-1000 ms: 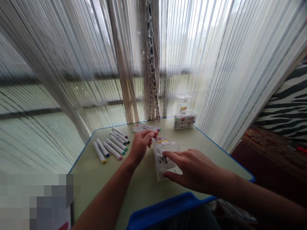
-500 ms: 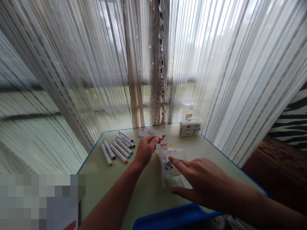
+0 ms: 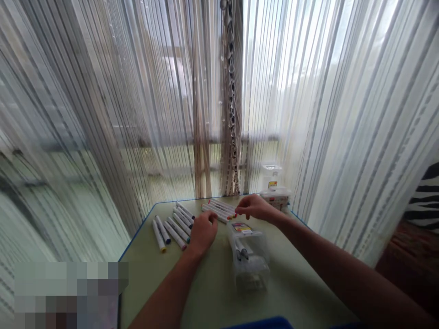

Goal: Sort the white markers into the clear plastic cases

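My left hand (image 3: 204, 232) is closed with its fingers curled, just right of a group of white markers (image 3: 175, 232); nothing shows sticking out of it. At the table's far side, my right hand (image 3: 255, 208) pinches at the coloured cap ends of a second group of white markers (image 3: 216, 211), its fingertips on a marker with a pinkish-red cap. Between my forearms stands an open clear plastic case (image 3: 252, 274), with a few grey-tipped markers (image 3: 243, 253) lying inside. A colourful label marks its far end.
A closed clear case (image 3: 283, 197) stands at the back right, partly behind my right wrist, with another clear container (image 3: 272, 176) behind it. String curtains (image 3: 164, 114) hang beyond the pale green table (image 3: 212, 292). A blue tray edge (image 3: 264, 323) shows at the bottom.
My right hand has left the clear case and reached forward to the far markers. My left hand has drawn back slightly toward the left group. The view has tilted up a little.
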Demonstrator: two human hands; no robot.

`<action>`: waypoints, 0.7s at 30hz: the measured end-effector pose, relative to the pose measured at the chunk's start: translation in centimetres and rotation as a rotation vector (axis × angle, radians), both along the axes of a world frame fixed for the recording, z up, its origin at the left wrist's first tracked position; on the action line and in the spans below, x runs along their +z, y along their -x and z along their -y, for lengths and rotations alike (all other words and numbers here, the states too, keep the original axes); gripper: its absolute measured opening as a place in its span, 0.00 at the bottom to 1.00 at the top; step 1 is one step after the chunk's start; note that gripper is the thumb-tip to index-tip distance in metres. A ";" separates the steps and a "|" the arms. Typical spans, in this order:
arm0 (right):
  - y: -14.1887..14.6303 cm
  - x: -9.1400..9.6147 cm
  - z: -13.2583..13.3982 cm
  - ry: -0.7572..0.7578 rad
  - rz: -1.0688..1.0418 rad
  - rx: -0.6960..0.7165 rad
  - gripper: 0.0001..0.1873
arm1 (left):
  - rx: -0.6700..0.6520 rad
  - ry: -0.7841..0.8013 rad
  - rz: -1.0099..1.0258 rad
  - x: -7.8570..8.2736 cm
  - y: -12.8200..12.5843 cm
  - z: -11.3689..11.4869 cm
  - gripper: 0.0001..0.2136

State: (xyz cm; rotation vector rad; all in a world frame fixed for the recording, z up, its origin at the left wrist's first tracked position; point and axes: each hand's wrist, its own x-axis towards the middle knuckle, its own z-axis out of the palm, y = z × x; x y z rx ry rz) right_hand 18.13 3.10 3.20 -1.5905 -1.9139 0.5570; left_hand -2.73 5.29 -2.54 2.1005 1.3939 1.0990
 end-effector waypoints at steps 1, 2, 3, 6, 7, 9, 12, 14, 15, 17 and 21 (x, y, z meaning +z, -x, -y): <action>0.3 -0.7 -0.9 0.024 0.014 0.023 0.12 | -0.001 -0.010 -0.026 -0.2 0.0 -0.1 0.09; 0.7 -1.2 -1.6 0.042 0.033 0.039 0.12 | -0.001 -0.018 -0.049 -0.3 0.0 -0.1 0.10; 1.1 -1.5 -2.1 0.057 0.058 0.057 0.12 | -0.001 -0.024 -0.069 -0.4 0.0 -0.1 0.10; 2.2 -1.8 -3.4 0.076 0.160 0.099 0.12 | 0.013 -0.024 -0.119 -0.6 0.0 -0.2 0.11; 2.5 -1.7 -3.8 0.078 0.198 0.111 0.11 | 0.019 -0.018 -0.133 -0.6 0.0 -0.3 0.11; 3.2 -1.7 -4.4 0.082 0.275 0.133 0.10 | 0.032 -0.003 -0.153 -0.7 0.0 -0.3 0.11; 4.2 -1.9 -4.9 0.092 0.367 0.146 0.10 | 0.051 0.017 -0.161 -0.6 -0.1 -0.3 0.09; 4.7 -2.2 -5.0 0.091 0.401 0.148 0.10 | 0.053 0.026 -0.155 -0.5 -0.1 -0.1 0.08; 4.9 -2.3 -4.9 0.086 0.406 0.151 0.09 | 0.051 0.031 -0.149 -0.4 -0.2 -0.1 0.08; 5.0 -2.3 -4.9 0.067 0.396 0.161 0.07 | 0.048 0.037 -0.134 -0.2 -0.2 0.1 0.08; 3.8 -1.5 -4.4 0.010 0.284 0.141 0.06 | 0.061 0.035 -0.075 0.3 -0.2 0.3 0.08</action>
